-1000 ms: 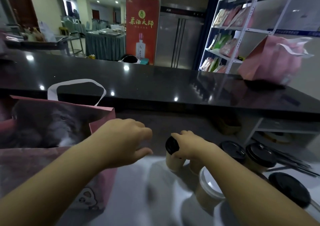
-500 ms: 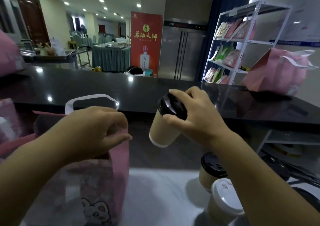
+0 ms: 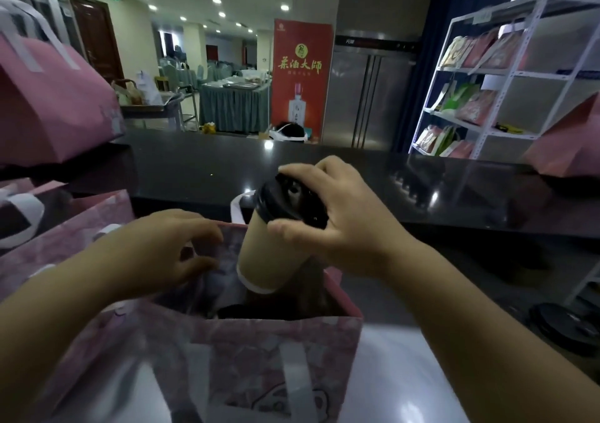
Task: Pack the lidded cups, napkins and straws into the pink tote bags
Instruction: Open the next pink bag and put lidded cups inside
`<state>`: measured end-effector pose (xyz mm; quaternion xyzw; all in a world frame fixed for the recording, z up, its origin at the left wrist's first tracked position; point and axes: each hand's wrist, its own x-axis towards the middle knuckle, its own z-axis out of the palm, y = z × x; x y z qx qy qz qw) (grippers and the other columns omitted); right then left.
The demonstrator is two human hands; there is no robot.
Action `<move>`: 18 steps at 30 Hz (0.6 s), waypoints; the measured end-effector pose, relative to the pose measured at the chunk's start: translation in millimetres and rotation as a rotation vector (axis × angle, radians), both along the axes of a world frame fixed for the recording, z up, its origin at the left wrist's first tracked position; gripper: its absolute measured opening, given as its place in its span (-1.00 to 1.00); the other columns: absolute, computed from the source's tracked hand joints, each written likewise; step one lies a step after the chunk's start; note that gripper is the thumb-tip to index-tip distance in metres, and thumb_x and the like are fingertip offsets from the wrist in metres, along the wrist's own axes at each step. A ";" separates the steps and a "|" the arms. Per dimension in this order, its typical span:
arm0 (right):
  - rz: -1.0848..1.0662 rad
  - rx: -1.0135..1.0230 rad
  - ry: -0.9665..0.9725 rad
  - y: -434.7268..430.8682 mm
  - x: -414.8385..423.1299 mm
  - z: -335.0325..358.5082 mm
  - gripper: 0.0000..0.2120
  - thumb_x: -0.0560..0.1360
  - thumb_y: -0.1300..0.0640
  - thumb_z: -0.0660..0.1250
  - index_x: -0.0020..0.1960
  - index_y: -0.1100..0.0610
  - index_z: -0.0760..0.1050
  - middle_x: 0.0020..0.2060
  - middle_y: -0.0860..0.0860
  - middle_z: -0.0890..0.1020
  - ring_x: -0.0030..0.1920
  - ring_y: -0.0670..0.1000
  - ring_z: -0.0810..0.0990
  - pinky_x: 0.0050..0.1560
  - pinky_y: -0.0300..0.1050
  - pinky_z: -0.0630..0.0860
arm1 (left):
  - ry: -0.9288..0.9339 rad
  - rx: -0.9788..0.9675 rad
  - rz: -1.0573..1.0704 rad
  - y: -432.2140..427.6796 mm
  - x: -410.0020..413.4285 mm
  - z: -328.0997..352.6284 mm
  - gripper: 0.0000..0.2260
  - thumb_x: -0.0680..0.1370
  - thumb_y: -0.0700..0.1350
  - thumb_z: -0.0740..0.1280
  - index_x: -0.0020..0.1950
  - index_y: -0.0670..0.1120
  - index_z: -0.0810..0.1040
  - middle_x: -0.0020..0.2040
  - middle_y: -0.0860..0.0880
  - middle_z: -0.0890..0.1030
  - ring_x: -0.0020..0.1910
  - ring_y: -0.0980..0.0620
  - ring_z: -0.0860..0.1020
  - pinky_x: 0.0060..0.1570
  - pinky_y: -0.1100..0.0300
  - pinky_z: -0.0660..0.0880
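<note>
Now right hand (image 3: 341, 224) is gripping tan paper cup with black plastic lid (image 3: 269, 253) by the lid, tilted, over the open pink printed tote bag (image 3: 259, 341) at near edge of white tabletop (image 3: 389, 374); left hand (image 3: 156, 250) is pinching its rim open. Next probably calling for straightening, then lowering in.

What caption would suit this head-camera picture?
Right hand holds a black-lidded cup over the pink tote bag, left hand gripping its rim.

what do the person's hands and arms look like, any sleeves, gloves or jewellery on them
The left hand and right hand are bare: no gloves, rings, watch or bracelets show. No sleeves are in view either, right down to the frame edge. The picture is too blurred to tell anything about the nails.
</note>
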<state>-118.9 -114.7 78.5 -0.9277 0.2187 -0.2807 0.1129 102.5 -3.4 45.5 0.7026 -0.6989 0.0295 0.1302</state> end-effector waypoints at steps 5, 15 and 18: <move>-0.009 -0.007 0.293 5.0 21.0 -24.4 -0.32 0.32 -0.31 0.36 0.37 -0.15 0.28 0.06 -0.11 0.35 0.13 -0.10 0.28 0.11 -0.14 0.42 | -0.009 0.108 -0.075 -1.7 25.5 -19.4 -0.59 0.39 0.09 0.41 0.22 0.15 0.46 0.12 0.20 0.45 0.14 0.17 0.39 0.12 0.31 0.34; 0.117 -0.078 0.738 13.0 21.5 -41.5 -0.32 0.29 -0.08 0.46 0.33 -0.23 0.24 0.22 -0.18 0.31 0.19 -0.13 0.25 0.04 -0.20 0.47 | -0.023 0.196 -0.136 3.5 26.5 -32.4 0.15 -0.01 0.60 0.20 0.41 0.27 -0.31 0.42 0.26 -0.13 0.40 0.12 0.06 0.38 0.06 0.21; 0.071 -0.072 0.831 9.4 20.8 -48.9 -0.28 0.27 -0.08 0.49 0.32 -0.23 0.22 0.20 -0.18 0.33 0.16 -0.09 0.31 -0.03 -0.16 0.51 | -0.040 0.203 -0.122 5.3 22.5 -35.6 0.17 -0.02 0.59 0.22 0.38 0.29 -0.37 0.39 0.29 -0.20 0.42 0.10 -0.04 0.42 0.09 0.13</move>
